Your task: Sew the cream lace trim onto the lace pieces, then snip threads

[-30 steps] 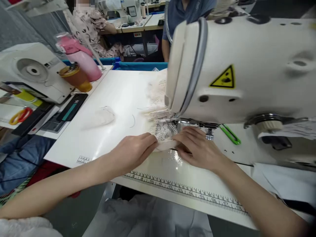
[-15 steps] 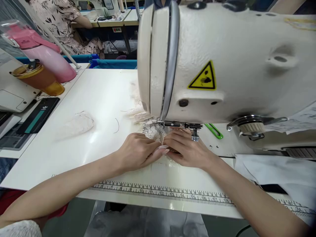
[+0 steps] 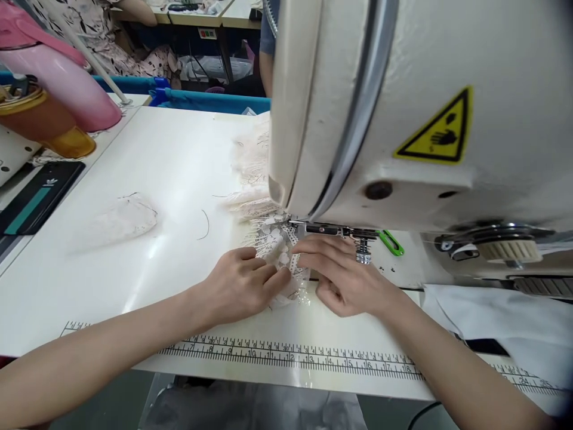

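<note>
White lace (image 3: 280, 242) with fringed edges lies under the needle area of the sewing machine (image 3: 308, 119). My left hand (image 3: 246, 283) is closed at the lace's near left side, fingers curled and fingertips hidden against the fabric. On the other side, my right hand (image 3: 347, 272) reaches its fingers out flat beside the lace's right edge, just below the presser mechanism (image 3: 335, 230). Its thumb is bent under and apart from the lace. More gathered pale lace (image 3: 253, 173) extends behind, partly hidden by the machine head.
A green thread snipper (image 3: 391, 243) lies right of the needle. White cloth (image 3: 496, 316) rests at the right. A sheer scrap (image 3: 129, 218), a phone (image 3: 42, 197), a brown cup (image 3: 45, 119) and a pink bottle (image 3: 58, 77) are on the left. A person (image 3: 89, 36) sits beyond.
The view has moved closer to the machine. My hands have parted: the right thumb and fingers have drawn away from the left hand, exposing more lace between them.
</note>
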Demonstrator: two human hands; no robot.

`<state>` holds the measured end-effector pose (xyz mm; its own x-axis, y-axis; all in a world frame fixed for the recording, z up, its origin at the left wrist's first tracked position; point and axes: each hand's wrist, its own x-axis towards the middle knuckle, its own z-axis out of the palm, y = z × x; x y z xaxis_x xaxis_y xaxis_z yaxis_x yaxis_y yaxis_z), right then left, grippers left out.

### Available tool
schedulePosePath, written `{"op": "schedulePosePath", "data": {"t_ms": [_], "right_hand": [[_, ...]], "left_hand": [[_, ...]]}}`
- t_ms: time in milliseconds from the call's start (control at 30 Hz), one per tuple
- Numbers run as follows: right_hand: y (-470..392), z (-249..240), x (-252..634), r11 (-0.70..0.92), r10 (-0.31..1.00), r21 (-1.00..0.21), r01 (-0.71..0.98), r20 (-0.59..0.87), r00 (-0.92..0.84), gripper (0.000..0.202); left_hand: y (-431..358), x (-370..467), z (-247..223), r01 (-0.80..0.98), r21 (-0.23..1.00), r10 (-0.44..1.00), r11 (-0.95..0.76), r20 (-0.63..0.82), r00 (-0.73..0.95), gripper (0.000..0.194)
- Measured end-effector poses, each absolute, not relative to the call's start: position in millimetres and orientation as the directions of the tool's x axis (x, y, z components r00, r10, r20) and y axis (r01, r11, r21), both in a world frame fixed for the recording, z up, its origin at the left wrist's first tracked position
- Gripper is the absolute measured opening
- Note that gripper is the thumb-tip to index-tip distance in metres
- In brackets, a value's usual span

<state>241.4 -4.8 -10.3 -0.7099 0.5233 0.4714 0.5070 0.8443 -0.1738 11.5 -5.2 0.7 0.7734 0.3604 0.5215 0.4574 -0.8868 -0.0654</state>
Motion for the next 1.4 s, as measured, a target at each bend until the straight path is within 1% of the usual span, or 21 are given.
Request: {"op": "schedulePosePath", "data": {"t_ms": [67, 100, 133, 200, 233, 267, 333, 433, 500, 567, 633, 700, 767, 833, 900, 1033, 1167, 1300, 1400], "right_hand": [[-5.7, -12.3, 239.6, 0.825, 0.563, -0.192, 0.531, 0.360, -0.744, 0.032], [-6.2, -13.4, 238.5, 0.812, 0.581, -0.171, 0.558, 0.333, -0.743, 0.031], [-6.6, -14.3, 237.3, 0.805, 0.585, -0.133, 0.578, 0.340, -0.737, 0.029], [-7.3, -15.0, 235.7, 0.810, 0.549, -0.040, 0.586, 0.406, -0.731, 0.018], [-7.4, -14.6, 235.5, 0.816, 0.521, -0.007, 0.578, 0.442, -0.731, 0.012], [-7.3, -13.7, 235.7, 0.824, 0.495, 0.011, 0.567, 0.473, -0.729, 0.010], [-6.8, -11.2, 237.2, 0.835, 0.470, 0.008, 0.550, 0.510, -0.720, 0.017], [-5.5, -8.6, 240.3, 0.805, 0.515, -0.042, 0.592, 0.544, -0.662, 0.026], [-5.0, -9.2, 241.4, 0.809, 0.534, -0.097, 0.580, 0.532, -0.656, 0.030], [-4.9, -11.2, 241.3, 0.830, 0.534, -0.147, 0.537, 0.486, -0.692, 0.034], [-5.2, -12.9, 240.5, 0.831, 0.541, -0.153, 0.535, 0.445, -0.714, 0.030], [-5.5, -13.2, 239.9, 0.828, 0.535, -0.126, 0.546, 0.464, -0.706, 0.018], [-5.5, -12.1, 239.9, 0.846, 0.496, -0.105, 0.523, 0.514, -0.700, 0.011], [-5.0, -10.7, 240.2, 0.860, 0.468, -0.104, 0.499, 0.549, -0.693, 0.011], [-4.3, -9.8, 240.4, 0.855, 0.481, -0.113, 0.507, 0.542, -0.689, 0.011], [-3.8, -10.4, 240.7, 0.825, 0.538, -0.122, 0.552, 0.467, -0.701, 0.016], [-4.4, -12.7, 242.0, 0.844, 0.508, -0.100, 0.528, 0.465, -0.725, 0.016], [-4.2, -17.6, 244.3, 0.872, 0.472, -0.149, 0.466, 0.507, -0.721, 0.026], [-3.2, -20.5, 245.2, 0.867, 0.487, -0.177, 0.466, 0.499, -0.717, 0.026]], "left_hand": [[-4.8, 11.2, 0.4, 0.465, -0.039, 0.375, -0.885, 0.532, 0.759, 0.024], [-4.6, 10.9, -0.1, 0.471, -0.016, 0.390, -0.882, 0.535, 0.749, 0.024], [-4.5, 10.7, -0.6, 0.475, 0.013, 0.408, -0.880, 0.534, 0.741, 0.022], [-4.6, 10.4, -1.1, 0.481, 0.069, 0.441, -0.874, 0.530, 0.724, 0.020], [-4.7, 10.4, -0.8, 0.485, 0.085, 0.452, -0.870, 0.527, 0.720, 0.022], [-4.9, 10.4, -0.3, 0.489, 0.090, 0.458, -0.868, 0.525, 0.717, 0.025], [-5.3, 10.6, 1.7, 0.494, 0.071, 0.454, -0.867, 0.520, 0.723, 0.029], [-5.6, 10.9, 5.0, 0.483, 0.007, 0.418, -0.875, 0.513, 0.750, 0.031], [-5.8, 11.0, 6.7, 0.476, -0.038, 0.393, -0.878, 0.511, 0.765, 0.032], [-5.8, 11.0, 7.4, 0.472, -0.083, 0.368, -0.878, 0.515, 0.775, 0.033], [-5.6, 10.7, 7.1, 0.459, -0.124, 0.336, -0.880, 0.520, 0.785, 0.036], [-5.1, 10.0, 5.8, 0.446, -0.166, 0.304, -0.879, 0.526, 0.794, 0.036], [-4.2, 8.9, 4.1, 0.448, -0.206, 0.288, -0.870, 0.525, 0.801, 0.028], [-3.3, 8.0, 2.8, 0.460, -0.234, 0.291, -0.856, 0.516, 0.806, 0.022], [-2.8, 7.4, 2.3, 0.466, -0.242, 0.297, -0.851, 0.510, 0.807, 0.023], [-2.8, 6.9, 2.4, 0.462, -0.226, 0.292, -0.857, 0.526, 0.799, 0.027], [-3.1, 6.7, 2.2, 0.462, -0.224, 0.295, -0.858, 0.523, 0.800, 0.028], [-2.8, 7.5, 4.3, 0.463, -0.250, 0.291, -0.850, 0.511, 0.809, 0.027], [-1.2, 9.1, 6.9, 0.462, -0.270, 0.281, -0.845, 0.510, 0.813, 0.025]]}}
